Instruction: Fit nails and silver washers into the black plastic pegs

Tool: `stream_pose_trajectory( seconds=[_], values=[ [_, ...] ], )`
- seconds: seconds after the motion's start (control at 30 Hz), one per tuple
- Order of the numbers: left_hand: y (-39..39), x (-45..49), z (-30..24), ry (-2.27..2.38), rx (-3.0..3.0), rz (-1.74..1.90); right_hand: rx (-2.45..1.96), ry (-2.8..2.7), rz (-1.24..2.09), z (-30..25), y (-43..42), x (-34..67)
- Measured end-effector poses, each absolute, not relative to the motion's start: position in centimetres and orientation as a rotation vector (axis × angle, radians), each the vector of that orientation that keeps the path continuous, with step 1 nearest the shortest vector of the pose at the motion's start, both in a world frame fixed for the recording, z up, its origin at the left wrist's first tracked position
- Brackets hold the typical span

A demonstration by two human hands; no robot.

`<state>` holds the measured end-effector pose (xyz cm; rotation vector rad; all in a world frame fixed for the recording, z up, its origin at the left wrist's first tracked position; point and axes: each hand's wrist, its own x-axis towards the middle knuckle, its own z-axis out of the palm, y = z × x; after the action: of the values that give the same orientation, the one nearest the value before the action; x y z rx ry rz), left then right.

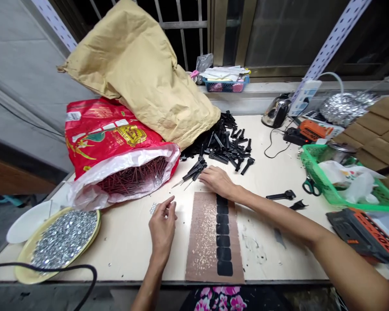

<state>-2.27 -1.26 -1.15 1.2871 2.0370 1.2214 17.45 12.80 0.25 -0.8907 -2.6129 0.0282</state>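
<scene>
My right hand [217,179] reaches to the near edge of a pile of black plastic parts [227,142], its fingers curled down and together. Beside its fingertips lie several black parts with thin metal pins [194,169]; whether the fingers grip one is hidden. My left hand [163,222] is raised palm inward, its fingers curled toward the thumb around a tiny shiny spot I cannot make out. Small clear or metal rings [153,208] lie just left of it. Between my forearms lies a brown board [201,263] with a column of black rounded squares [224,253] and pale specks.
At left are a yellow bowl of metal washers or nuts [65,237] and a red bag [113,125] of brownish nails or pins. A paper sack [142,73] leans behind. Right: scissors [311,185], green basket [350,203], power-tool case [366,235], kettle [276,111].
</scene>
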Motion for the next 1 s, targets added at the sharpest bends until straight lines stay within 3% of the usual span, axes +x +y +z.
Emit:
stream_pose_trajectory(
  seconds=[0.13,0.3,0.57,1.0],
  values=[
    [-3.1,-6.4,-1.0,2.321,1.397,1.172,-0.701,-2.781,-0.045,-2.2,15.8,10.3],
    [-4.9,-9.9,-2.3,2.416,1.512,1.048,-0.564,-2.828,-0.069,-4.1,16.4,8.8],
    [-3.4,-10.4,-4.4,2.362,1.617,0.937,-0.515,-2.401,0.178,0.0,13.0,11.6],
    [-2.4,-10.3,-2.7,2.202,1.323,1.126,-0.664,-2.327,0.513,1.5,6.0,13.1]
  ],
)
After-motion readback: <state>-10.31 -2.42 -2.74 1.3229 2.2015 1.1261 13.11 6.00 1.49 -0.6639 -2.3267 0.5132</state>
